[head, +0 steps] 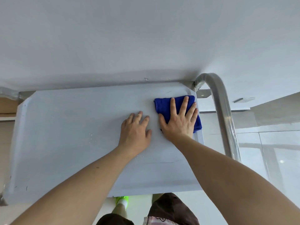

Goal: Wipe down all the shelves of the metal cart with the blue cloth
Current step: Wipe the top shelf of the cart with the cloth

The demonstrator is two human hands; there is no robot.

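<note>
The blue cloth (164, 106) is folded up into a thick pad and sits flat on the top shelf (73, 135) of the metal cart, way over in the far right corner, pretty much at the shelf's right edge. The right hand (178, 120) is on top of it, palm down, fingers straight and spread wide — pressing the cloth onto the surface rather than gripping it. The thumb pokes off the cloth's left side onto bare metal.

The left hand (135, 129) is just beside it to the left, also palm down on the shelf, fingers slightly bent and relaxed, holding nothing. The two hands are close but not touching.

The shelf itself is a pale grey sheet with rounded far corners, and it's got a few scuffs, a thin scratch line near the front and some small pale specks left of the left hand. The cart's handle (224, 114) — a curved grey tube — rises at the far right corner and runs down along the right side, just past the cloth.

Beyond that there's a plain white wall (146, 38) right behind the cart, glossy light floor tiles (267, 151) on the right, and down at the bottom you can see dark shorts (168, 207) and a neon green shoe (122, 200) under the shelf's front edge.
</note>
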